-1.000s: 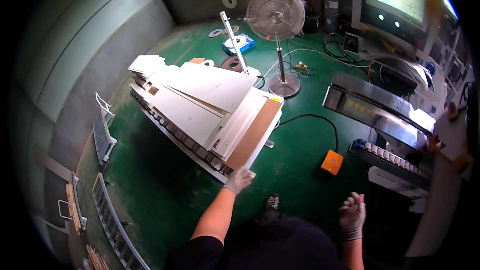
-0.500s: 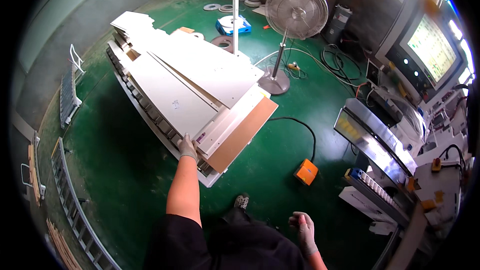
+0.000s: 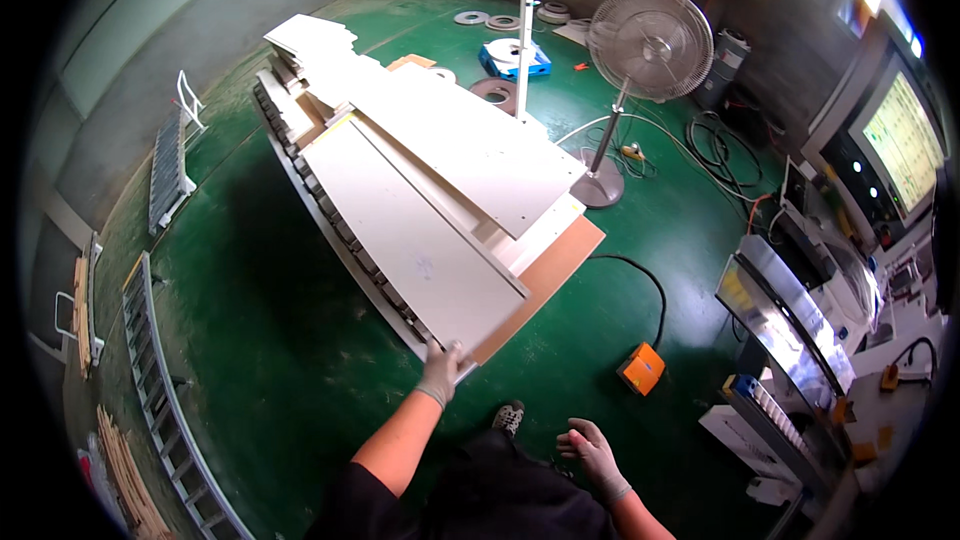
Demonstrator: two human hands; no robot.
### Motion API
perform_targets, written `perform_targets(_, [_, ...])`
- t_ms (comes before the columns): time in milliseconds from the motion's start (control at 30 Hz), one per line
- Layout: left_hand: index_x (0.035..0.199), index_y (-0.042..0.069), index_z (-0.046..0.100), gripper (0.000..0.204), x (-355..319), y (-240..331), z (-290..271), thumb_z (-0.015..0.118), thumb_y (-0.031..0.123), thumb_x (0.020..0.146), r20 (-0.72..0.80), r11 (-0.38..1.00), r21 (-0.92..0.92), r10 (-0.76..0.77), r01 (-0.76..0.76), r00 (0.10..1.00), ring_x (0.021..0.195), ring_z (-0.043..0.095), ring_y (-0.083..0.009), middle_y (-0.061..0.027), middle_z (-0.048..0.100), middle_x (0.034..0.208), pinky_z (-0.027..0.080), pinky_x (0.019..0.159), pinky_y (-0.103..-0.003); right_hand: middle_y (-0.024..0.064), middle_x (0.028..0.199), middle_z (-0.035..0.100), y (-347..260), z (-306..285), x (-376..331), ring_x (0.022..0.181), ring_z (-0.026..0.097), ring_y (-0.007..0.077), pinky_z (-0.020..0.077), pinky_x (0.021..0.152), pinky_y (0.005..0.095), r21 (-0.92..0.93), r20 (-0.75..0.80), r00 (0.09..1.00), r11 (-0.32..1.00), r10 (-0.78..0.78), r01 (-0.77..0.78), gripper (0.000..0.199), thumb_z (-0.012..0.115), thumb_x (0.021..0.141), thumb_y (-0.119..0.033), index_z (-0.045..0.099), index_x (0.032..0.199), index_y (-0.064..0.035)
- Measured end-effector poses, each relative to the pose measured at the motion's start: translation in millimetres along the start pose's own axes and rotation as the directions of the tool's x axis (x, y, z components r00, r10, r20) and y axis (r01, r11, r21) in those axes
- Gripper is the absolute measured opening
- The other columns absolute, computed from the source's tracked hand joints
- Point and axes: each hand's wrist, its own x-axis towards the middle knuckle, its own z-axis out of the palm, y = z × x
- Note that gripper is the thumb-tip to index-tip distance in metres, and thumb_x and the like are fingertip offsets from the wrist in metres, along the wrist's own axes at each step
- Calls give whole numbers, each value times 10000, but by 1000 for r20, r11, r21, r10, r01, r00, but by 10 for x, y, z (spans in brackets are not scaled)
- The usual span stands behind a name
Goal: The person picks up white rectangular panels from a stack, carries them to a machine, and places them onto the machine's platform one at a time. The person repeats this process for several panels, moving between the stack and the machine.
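My gloved left hand (image 3: 440, 370) grips the near corner of a long white panel (image 3: 410, 230), thumb on its top face and fingers around the edge. The panel lies on a stack of boards, its near end over a brown board (image 3: 545, 275). Beside it, further right, rests another white panel (image 3: 460, 145) with small holes. Rollers of a conveyor (image 3: 335, 215) show along the stack's left side. My gloved right hand (image 3: 592, 452) hangs over the green floor, fingers loosely curled and apart, holding nothing.
A pedestal fan (image 3: 652, 45) and a white post (image 3: 525, 50) stand beyond the stack. An orange box (image 3: 641, 369) with a black cable sits on the floor. Right is a machine with a screen (image 3: 902, 123). Roller frames (image 3: 170, 390) lie at left.
My left hand has drawn the long white panel toward me, so its near end now covers part of the brown board. My right hand has moved slightly left, and the view has shifted.
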Motion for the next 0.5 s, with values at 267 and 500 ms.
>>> perform_targets(267, [1282, -18, 572, 320, -967, -1026, 50, 580, 131, 998, 459, 957, 287, -102, -39, 882, 1047, 641, -187, -81, 671, 1154, 522, 937, -365, 135, 1350, 575, 95, 344, 910, 1189, 598, 316, 492, 1005, 500, 301, 121, 992, 953, -19, -18, 714, 626, 998, -356, 247, 1538, -86])
perform_targets(500, [1341, 6, 538, 373, -785, -714, 200, 546, 214, 1032, 453, 857, -14, -453, 514, 768, 1200, 606, -287, -139, 631, 1308, 471, 1063, -460, 101, 1209, 654, 429, -119, 900, 1111, 635, 268, 511, 989, 429, 425, -178, 976, 885, -126, 192, 432, 618, 1012, -332, 551, 1311, -28])
